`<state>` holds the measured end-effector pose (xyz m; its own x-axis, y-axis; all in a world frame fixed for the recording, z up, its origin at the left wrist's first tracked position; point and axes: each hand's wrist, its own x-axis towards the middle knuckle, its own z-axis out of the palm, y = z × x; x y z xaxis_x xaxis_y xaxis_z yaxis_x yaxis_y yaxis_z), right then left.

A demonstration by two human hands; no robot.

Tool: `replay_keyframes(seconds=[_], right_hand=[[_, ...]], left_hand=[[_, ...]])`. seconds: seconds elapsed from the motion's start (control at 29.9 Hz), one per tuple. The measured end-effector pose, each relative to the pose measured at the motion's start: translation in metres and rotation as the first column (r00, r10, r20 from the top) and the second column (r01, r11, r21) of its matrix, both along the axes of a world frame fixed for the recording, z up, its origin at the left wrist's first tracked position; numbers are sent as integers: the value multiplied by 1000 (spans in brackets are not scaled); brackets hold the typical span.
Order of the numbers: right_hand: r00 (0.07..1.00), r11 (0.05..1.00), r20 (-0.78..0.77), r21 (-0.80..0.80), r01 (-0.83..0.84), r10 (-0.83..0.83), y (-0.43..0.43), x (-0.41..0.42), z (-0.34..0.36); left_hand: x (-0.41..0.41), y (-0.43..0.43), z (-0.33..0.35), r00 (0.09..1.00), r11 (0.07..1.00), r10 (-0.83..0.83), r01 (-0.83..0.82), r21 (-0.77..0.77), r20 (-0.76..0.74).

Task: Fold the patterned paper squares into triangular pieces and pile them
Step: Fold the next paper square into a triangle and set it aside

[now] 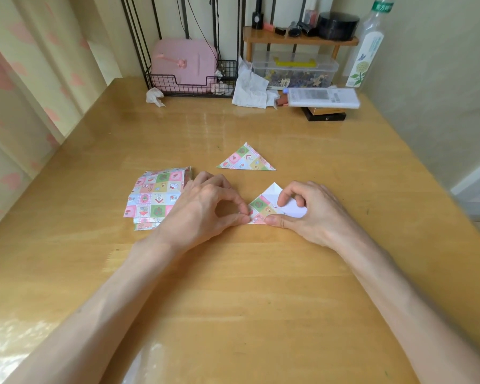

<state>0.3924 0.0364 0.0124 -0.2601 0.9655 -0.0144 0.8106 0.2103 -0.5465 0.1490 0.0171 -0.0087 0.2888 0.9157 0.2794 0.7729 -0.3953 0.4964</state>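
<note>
A half-folded patterned paper [262, 207] lies on the wooden table [233, 273], its white underside showing at the top right. My left hand [205, 206] pinches its left corner between thumb and forefinger. My right hand [308, 209] presses on it, thumb along the bottom edge and fingers on the white flap. One finished patterned triangle [247, 159] lies flat just beyond the hands. A stack of unfolded patterned squares [154, 196] rests to the left, partly covered by my left hand.
At the back stand a black wire basket [189, 84] with a pink case, crumpled tissues [250, 87], a clear plastic box [294, 70], a small wooden shelf [299, 40], a tall bottle [369, 48] and a flat white packet [322, 97]. A curtain hangs on the left.
</note>
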Motion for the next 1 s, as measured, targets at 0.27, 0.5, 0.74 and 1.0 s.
replay_keyframes(seconds=[0.27, 0.5, 0.74, 1.0], right_hand=[[997, 999, 53, -4, 48, -48, 1, 9, 5], [993, 996, 75, -8, 88, -87, 1, 15, 8], [987, 995, -126, -18, 100, -101, 5, 21, 0], [916, 997, -394, 5, -74, 70, 4, 16, 3]], left_hand=[[0, 0, 0, 1000, 1000, -5, 5, -7, -6], [1, -1, 2, 1000, 1000, 5, -5, -23, -8], [3, -2, 2, 1000, 1000, 7, -7, 7, -21], [-3, 2, 1, 1000, 995, 1, -3, 100, 12]])
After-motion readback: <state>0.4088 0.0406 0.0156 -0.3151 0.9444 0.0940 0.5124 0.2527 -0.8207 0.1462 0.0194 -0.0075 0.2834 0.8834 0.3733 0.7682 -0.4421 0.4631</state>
